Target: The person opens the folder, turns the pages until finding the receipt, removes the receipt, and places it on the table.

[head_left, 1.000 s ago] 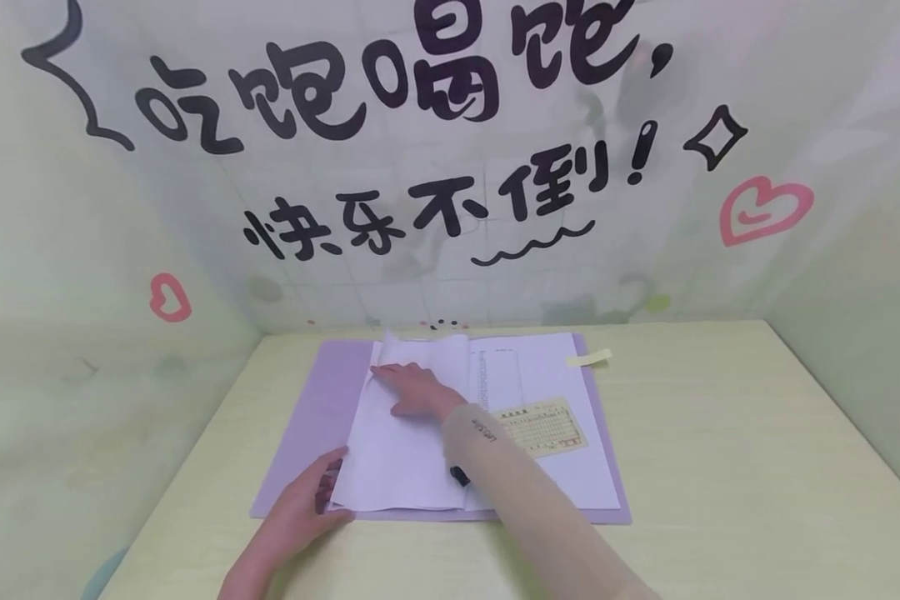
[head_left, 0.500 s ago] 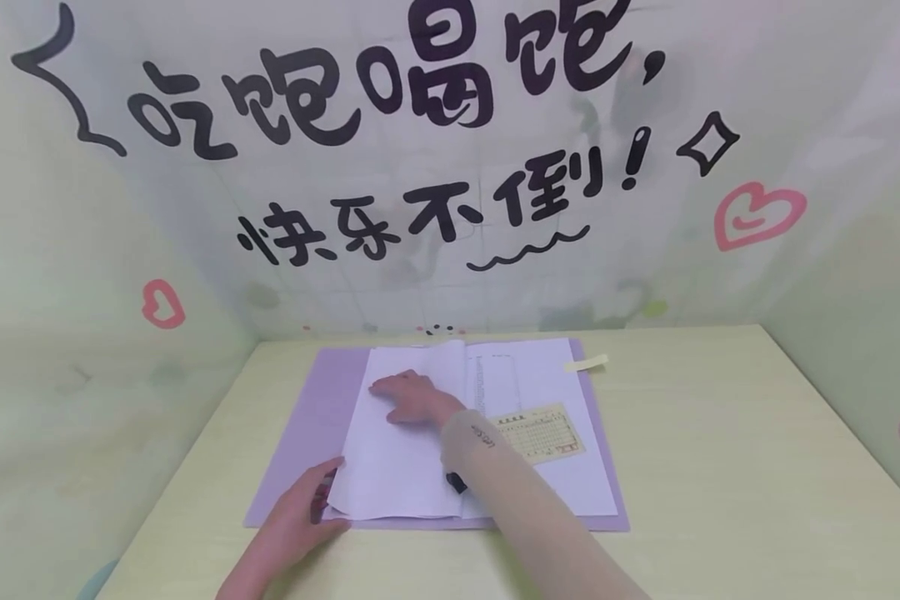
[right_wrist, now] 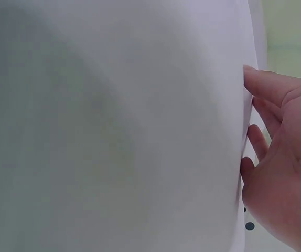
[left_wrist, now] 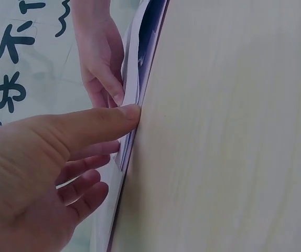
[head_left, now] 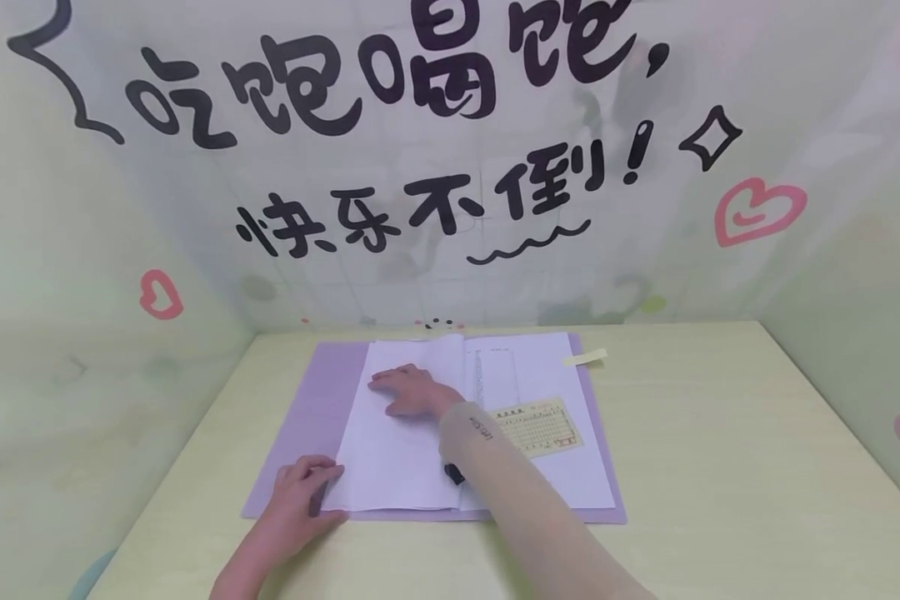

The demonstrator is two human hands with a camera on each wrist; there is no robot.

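A purple folder (head_left: 315,408) lies spread on the table, with white sheets (head_left: 405,475) inside. My right hand (head_left: 412,390) rests on the left-hand sheet near its upper left edge, fingers extended. In the right wrist view, its fingertips touch the edge of the white sheet (right_wrist: 171,131). At the lower left corner of the sheets is my left hand (head_left: 296,496), thumb and index apart. The left wrist view has its thumb (left_wrist: 114,118) touching the stack's front edge, the other fingers loosely bent.
A yellowish printed slip (head_left: 543,429) lies on the right-hand sheet, partly behind the right sleeve (head_left: 510,475). A pale strip (head_left: 588,358) sticks out past the folder's right edge. A small black object (head_left: 453,473) shows beside the sleeve. Walls with printed lettering enclose the table (head_left: 720,450).
The left-hand sheet, raised at its top and left corner earlier, now lies flatter. My right hand has slid slightly down the sheet. My left fingers have come over the sheet's lower left edge.
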